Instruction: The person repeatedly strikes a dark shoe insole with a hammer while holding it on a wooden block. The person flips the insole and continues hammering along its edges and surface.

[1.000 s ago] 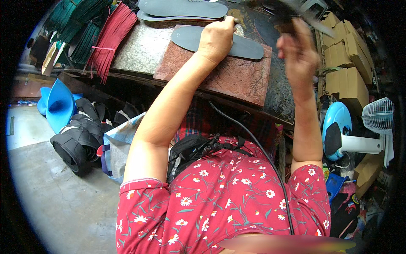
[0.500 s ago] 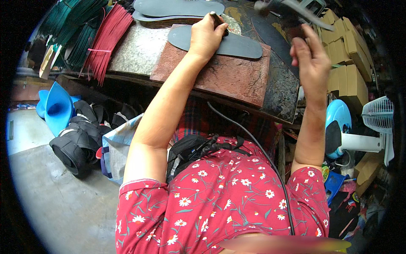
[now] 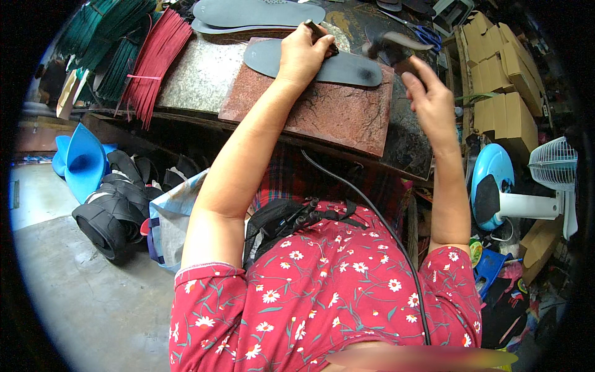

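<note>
A grey shoe sole [image 3: 352, 69] lies flat on a reddish, worn slab [image 3: 328, 118] at the table's front edge. My left hand [image 3: 300, 59] rests on the sole's middle, closed round a short dark tool like a punch [image 3: 315, 28]; its lower end is hidden by my fingers. My right hand [image 3: 432, 99] is closed on a hammer [image 3: 396, 44], its head blurred just right of the sole's far edge. Several more grey soles [image 3: 257, 13] lie stacked beyond my left hand.
Bundles of red strips [image 3: 159, 65] and dark green strips [image 3: 102, 46] lie at the far left. Blue-handled scissors [image 3: 427, 36] sit at the back right. Cardboard boxes [image 3: 505, 115] and a fan [image 3: 551, 164] stand to the right; rolled black material [image 3: 111, 217] lies left of the table.
My right hand has swung the hammer down and to the left, toward the sole. My left hand stays on the sole with the punch.
</note>
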